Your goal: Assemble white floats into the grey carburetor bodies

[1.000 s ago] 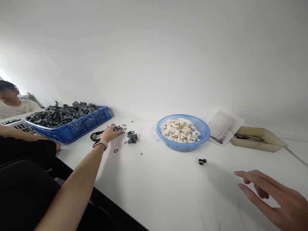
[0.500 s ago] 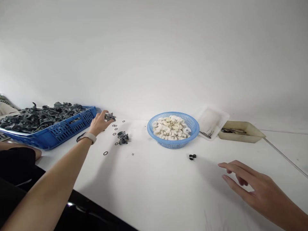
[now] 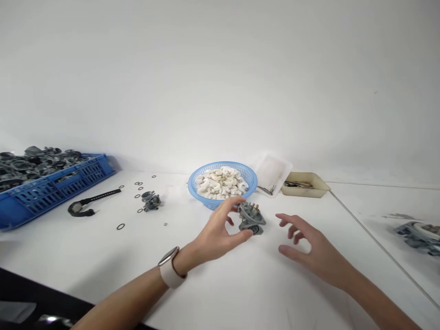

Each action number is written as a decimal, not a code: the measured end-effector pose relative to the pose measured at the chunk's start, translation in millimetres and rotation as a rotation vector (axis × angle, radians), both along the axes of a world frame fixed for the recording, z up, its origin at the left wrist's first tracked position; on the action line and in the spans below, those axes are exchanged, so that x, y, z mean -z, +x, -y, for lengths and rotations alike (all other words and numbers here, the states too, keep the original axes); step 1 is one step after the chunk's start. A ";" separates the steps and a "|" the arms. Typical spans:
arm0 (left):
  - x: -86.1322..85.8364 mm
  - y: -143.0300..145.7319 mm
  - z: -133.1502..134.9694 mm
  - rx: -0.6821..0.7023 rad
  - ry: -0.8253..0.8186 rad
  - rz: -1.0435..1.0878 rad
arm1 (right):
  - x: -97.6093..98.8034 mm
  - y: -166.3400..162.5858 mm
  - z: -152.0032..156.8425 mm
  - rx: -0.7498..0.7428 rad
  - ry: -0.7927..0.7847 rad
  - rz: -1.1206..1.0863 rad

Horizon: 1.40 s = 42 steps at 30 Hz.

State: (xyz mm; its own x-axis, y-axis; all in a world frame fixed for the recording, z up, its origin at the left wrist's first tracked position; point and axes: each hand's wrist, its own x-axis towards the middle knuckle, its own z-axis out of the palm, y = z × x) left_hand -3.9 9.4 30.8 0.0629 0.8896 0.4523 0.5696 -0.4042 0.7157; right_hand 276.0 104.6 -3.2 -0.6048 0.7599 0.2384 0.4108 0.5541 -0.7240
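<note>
My left hand [image 3: 220,231], a watch on its wrist, grips a grey metal carburetor body [image 3: 252,219] with brass fittings between thumb and fingers, above the white table. Just right of it my right hand [image 3: 309,247] hovers with thumb and fingers apart, holding nothing. A second carburetor body [image 3: 150,201] lies on the table to the left, with several thin black rubber rings [image 3: 120,226] scattered around it. Behind my left hand stands a round blue basket [image 3: 252,185] full of white curved pieces [image 3: 220,181].
At the left a blue crate [image 3: 51,195] is heaped with grey metal parts. A black strap watch [image 3: 89,203] lies beside it. A white tray [image 3: 275,172] and a cream bin [image 3: 305,192] with metal tools stand behind right. More grey parts [image 3: 417,236] sit at the right edge.
My left hand has carried the carburetor body from beside the crate rightward to in front of the basket. The view has turned right. My right hand stays open, now close to the part.
</note>
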 end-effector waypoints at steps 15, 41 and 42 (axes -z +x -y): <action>38.5 24.8 12.9 0.246 -0.279 0.284 | 5.9 -12.1 9.1 -0.219 -0.304 -0.047; 43.0 16.7 15.9 0.366 -0.141 -0.107 | -71.8 -50.2 -39.1 0.058 0.318 0.175; 44.2 18.6 17.2 0.347 -0.133 -0.115 | -83.3 -62.0 -43.9 0.036 0.383 0.207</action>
State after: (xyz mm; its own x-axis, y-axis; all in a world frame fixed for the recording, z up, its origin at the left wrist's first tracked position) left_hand 14.6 -7.8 -13.4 0.4142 0.8570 0.3065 0.4951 -0.4947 0.7143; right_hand 214.0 148.5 80.1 -0.6444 0.6615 0.3836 0.5495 0.7494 -0.3693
